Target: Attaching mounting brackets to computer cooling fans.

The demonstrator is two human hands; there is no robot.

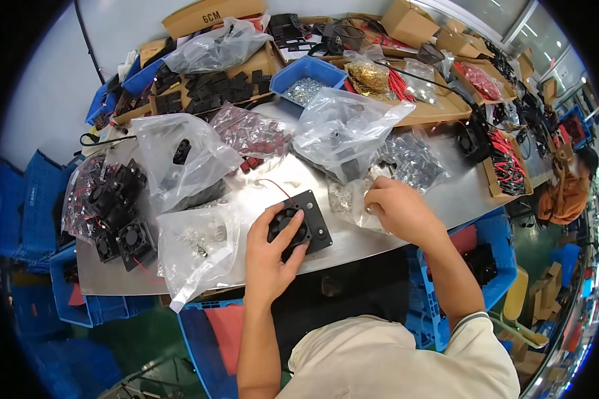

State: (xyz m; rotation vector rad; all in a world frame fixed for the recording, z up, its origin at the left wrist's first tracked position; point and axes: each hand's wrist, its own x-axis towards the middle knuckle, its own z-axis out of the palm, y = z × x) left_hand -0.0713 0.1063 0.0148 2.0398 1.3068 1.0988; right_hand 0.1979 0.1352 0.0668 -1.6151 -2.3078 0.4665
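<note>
A black cooling fan on a square black plate (318, 211) lies on the metal table in front of me, a thin red wire curling from its far side. My left hand (270, 258) holds it down, fingers and thumb laid across the fan. To the right, my right hand (403, 211) is bent over a clear plastic bag of small parts (345, 201), its fingertips pinched together. What those fingertips hold, if anything, is too small to make out. Just beyond lies a clear bag of silvery metal pieces (416, 159).
More black fans (133, 238) lie at the left, beside a bag of small clear parts (199, 239). Farther back are a blue bin of screws (306, 74), plastic bags and cardboard trays. Blue crates (496, 243) stand below the table edge. A person in orange (566, 196) sits far right.
</note>
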